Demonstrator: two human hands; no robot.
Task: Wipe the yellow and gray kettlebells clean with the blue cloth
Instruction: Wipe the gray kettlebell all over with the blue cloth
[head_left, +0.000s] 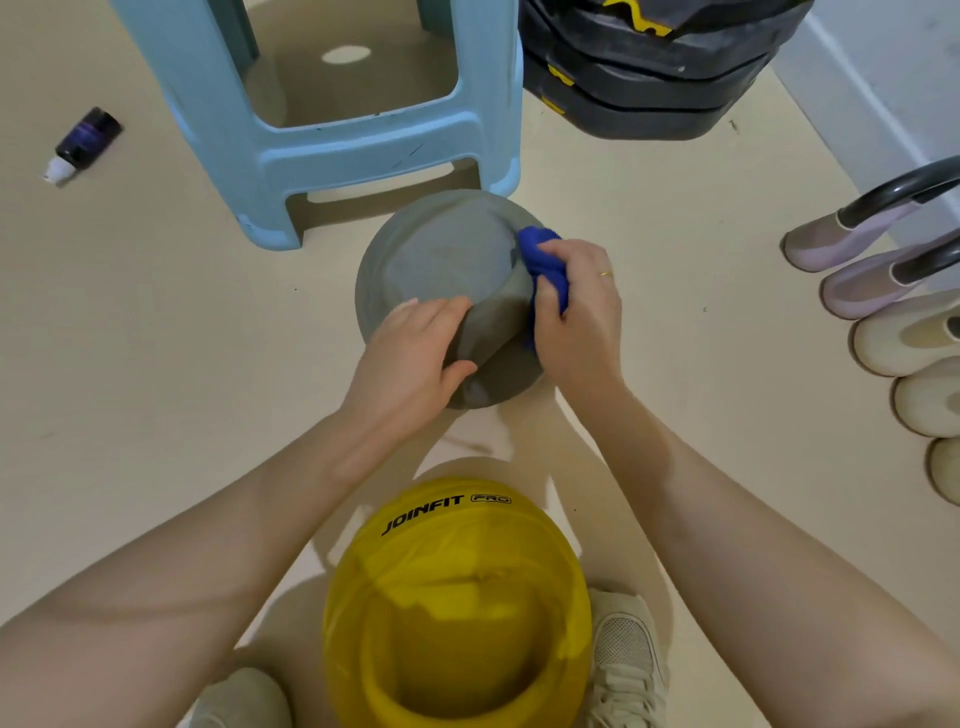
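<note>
The gray kettlebell stands on the floor in the middle of the head view. My left hand grips its handle from the left, fingers curled over the top. My right hand holds the bunched blue cloth and presses it against the right side of the handle and the body's upper edge. The yellow kettlebell, marked JOINFIT PRO, stands closer to me between my feet, untouched by either hand.
A light blue plastic stool stands just behind the gray kettlebell. Stacked black weight plates sit at the back right. A small dark bottle lies on the floor at left. Pastel dumbbells line the right edge.
</note>
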